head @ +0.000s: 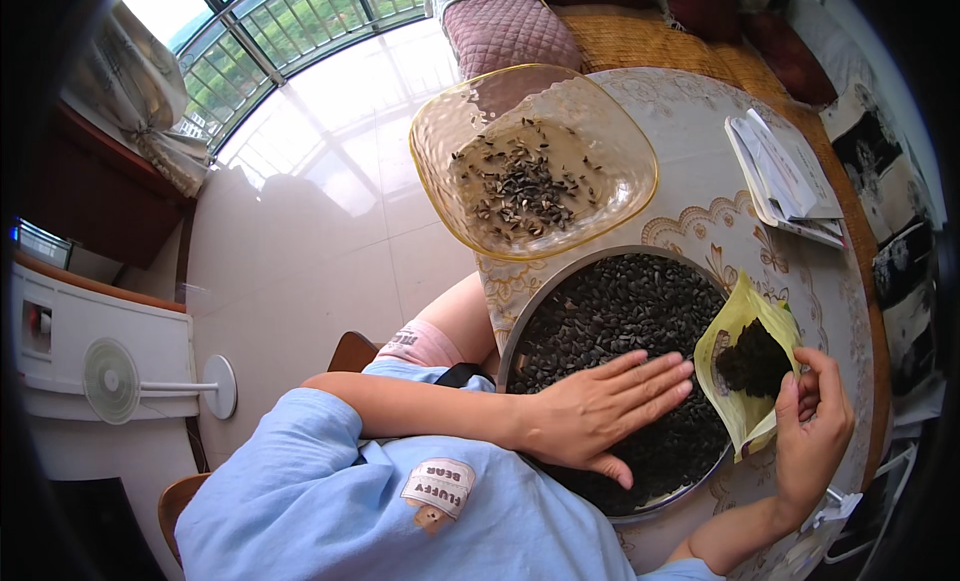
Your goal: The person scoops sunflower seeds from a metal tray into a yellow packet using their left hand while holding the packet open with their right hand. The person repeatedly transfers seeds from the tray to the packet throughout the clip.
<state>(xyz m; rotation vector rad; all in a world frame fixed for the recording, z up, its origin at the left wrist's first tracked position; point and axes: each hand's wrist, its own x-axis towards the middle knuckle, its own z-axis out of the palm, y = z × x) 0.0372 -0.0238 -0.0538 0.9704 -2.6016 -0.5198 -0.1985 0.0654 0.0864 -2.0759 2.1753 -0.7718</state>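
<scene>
A round metal pan (523,326) full of dark sunflower seeds (622,311) sits before me on the table. Over the seeds my left hand (607,408) is stretched flat, palm down, with the thumb spread from the fingers and nothing held. Whether it touches the seeds I cannot tell. My right hand (814,408) pinches the right edge of a yellow bag (739,311), whose mouth gapes at the pan's right rim. Dark contents (754,360) show inside the bag, too dim to make out singly.
A clear, amber-rimmed plastic basin (634,168) with scattered seeds stands beyond the pan. Papers and a booklet (795,176) lie right on the patterned tablecloth (694,161). A white stand fan (112,380) is at left. Someone's quilted-covered legs (510,33) are at the far side.
</scene>
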